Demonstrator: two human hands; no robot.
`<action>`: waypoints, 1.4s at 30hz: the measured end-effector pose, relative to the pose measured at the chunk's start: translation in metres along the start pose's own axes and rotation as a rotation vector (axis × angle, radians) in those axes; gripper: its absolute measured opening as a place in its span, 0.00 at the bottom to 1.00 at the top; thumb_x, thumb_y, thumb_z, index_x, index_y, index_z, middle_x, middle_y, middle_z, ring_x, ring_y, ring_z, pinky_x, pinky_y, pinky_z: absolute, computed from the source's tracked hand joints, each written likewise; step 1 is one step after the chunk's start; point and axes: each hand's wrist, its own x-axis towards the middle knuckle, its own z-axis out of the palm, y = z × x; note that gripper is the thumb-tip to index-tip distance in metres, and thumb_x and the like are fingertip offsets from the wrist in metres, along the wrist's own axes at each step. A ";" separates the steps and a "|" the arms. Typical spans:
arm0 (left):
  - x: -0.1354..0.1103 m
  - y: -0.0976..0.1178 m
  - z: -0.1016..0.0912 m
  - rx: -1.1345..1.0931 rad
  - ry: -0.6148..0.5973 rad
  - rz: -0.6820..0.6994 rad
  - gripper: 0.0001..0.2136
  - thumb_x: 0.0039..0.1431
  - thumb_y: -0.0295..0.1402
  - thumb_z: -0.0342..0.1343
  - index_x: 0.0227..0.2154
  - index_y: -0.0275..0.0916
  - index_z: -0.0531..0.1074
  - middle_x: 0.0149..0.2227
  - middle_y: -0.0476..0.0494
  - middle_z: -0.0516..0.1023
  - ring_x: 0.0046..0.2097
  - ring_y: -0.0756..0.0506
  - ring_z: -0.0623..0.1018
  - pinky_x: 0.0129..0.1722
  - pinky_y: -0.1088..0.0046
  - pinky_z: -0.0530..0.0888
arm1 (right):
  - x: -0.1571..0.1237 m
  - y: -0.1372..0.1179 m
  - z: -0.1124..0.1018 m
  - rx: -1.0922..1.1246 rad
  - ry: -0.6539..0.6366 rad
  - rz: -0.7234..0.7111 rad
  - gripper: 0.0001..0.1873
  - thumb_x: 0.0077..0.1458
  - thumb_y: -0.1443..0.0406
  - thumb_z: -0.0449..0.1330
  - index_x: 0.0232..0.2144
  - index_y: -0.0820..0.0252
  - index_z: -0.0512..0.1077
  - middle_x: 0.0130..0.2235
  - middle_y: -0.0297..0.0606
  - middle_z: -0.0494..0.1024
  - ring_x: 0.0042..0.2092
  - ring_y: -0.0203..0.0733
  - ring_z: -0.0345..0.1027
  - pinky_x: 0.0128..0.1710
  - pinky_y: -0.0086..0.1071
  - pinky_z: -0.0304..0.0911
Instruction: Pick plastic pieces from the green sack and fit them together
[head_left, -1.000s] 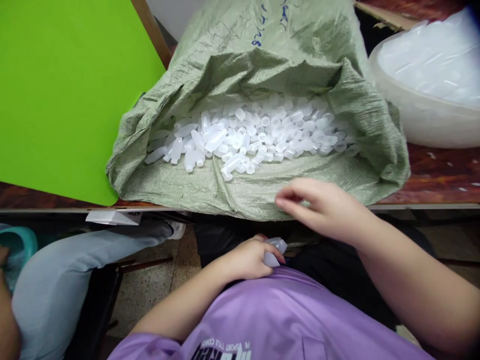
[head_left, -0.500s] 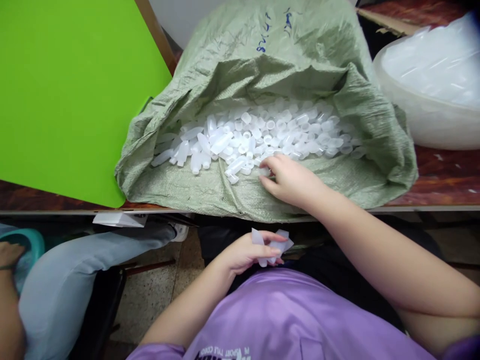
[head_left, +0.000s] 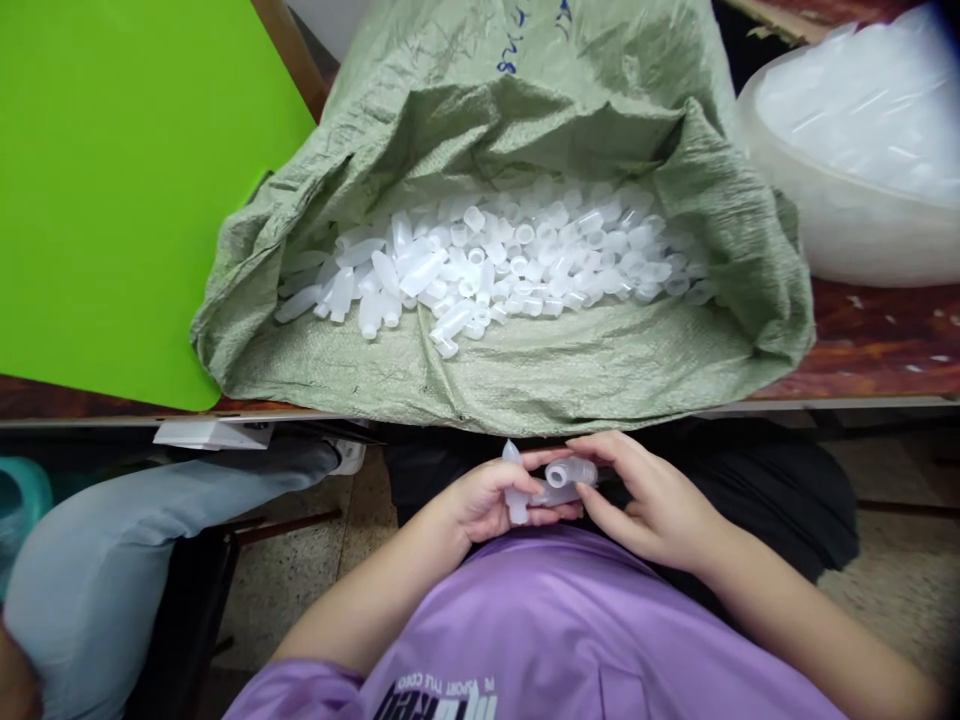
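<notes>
One purple shirt [head_left: 540, 630] with printed lettering is filling the nearest part of my view. Just beyond it I am seeing the wearer's two hands working close together over the lap. The left hand [head_left: 487, 500] is grasping a pointed translucent piece [head_left: 517, 490], which is standing upright between thumb and fingers. The right hand [head_left: 652, 500] is pinching a ringed piece [head_left: 574, 472] between thumb and fingertips, its round opening facing the left hand. Below that, another translucent piece [head_left: 551, 495] is lying along the left fingers, partly hidden. Off to the left, a co-worker's leg [head_left: 112, 560] in pale blue denim is stretching beside a teal tub [head_left: 34, 490].

Further out, a green woven sack [head_left: 352, 380] is lying on the counter [head_left: 877, 340], its wide mouth gaping toward me and its lower lip hanging over the front edge. Inside, many loose translucent pieces [head_left: 517, 265] are sitting in a heap. Left of the sack I am looking at a bright green board [head_left: 135, 200]; on the right, a pale bowl [head_left: 862, 240] is holding a high mound of whitish pieces [head_left: 877, 110]. Blue handwriting [head_left: 507, 58] is showing on the sack's far side.
</notes>
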 end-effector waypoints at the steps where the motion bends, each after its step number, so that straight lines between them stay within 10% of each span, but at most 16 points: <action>1: 0.000 0.000 0.002 0.034 0.025 0.002 0.27 0.38 0.24 0.60 0.47 0.37 0.70 0.41 0.40 0.76 0.40 0.44 0.77 0.42 0.72 0.69 | -0.002 0.003 0.001 0.008 0.018 0.001 0.18 0.53 0.68 0.54 0.48 0.57 0.61 0.42 0.42 0.71 0.42 0.40 0.68 0.40 0.34 0.68; 10: 0.005 -0.003 0.014 0.447 0.170 0.192 0.18 0.40 0.33 0.67 0.36 0.34 0.75 0.30 0.48 0.74 0.32 0.52 0.71 0.39 0.74 0.66 | -0.008 0.006 0.003 -0.019 -0.081 -0.047 0.21 0.57 0.67 0.52 0.53 0.56 0.60 0.45 0.44 0.71 0.44 0.41 0.68 0.42 0.36 0.68; 23: 0.011 -0.017 0.000 0.297 0.172 -0.085 0.11 0.32 0.24 0.64 0.24 0.29 0.72 0.21 0.45 0.74 0.24 0.51 0.74 0.29 0.76 0.71 | -0.013 0.026 0.048 -0.069 0.041 -0.133 0.13 0.56 0.65 0.54 0.45 0.58 0.65 0.41 0.43 0.75 0.41 0.44 0.68 0.42 0.42 0.65; 29: 0.011 -0.020 0.001 0.175 0.044 0.014 0.25 0.30 0.20 0.66 0.37 0.34 0.70 0.24 0.51 0.72 0.24 0.55 0.72 0.28 0.80 0.70 | -0.020 0.037 0.074 0.210 0.309 0.102 0.14 0.60 0.63 0.47 0.49 0.56 0.57 0.39 0.42 0.71 0.40 0.42 0.69 0.40 0.40 0.66; 36: 0.023 -0.024 0.005 0.540 0.207 0.146 0.17 0.37 0.36 0.68 0.30 0.31 0.71 0.22 0.51 0.70 0.23 0.54 0.68 0.27 0.76 0.68 | -0.016 0.028 0.090 0.596 0.578 0.316 0.11 0.62 0.58 0.43 0.46 0.52 0.55 0.36 0.37 0.67 0.35 0.38 0.66 0.36 0.36 0.66; 42: 0.032 -0.024 0.008 0.572 0.165 0.237 0.21 0.40 0.40 0.66 0.37 0.33 0.72 0.36 0.45 0.74 0.37 0.49 0.72 0.43 0.72 0.67 | -0.011 0.022 0.091 0.652 0.715 0.454 0.11 0.61 0.56 0.42 0.43 0.51 0.55 0.35 0.37 0.67 0.34 0.39 0.65 0.36 0.37 0.66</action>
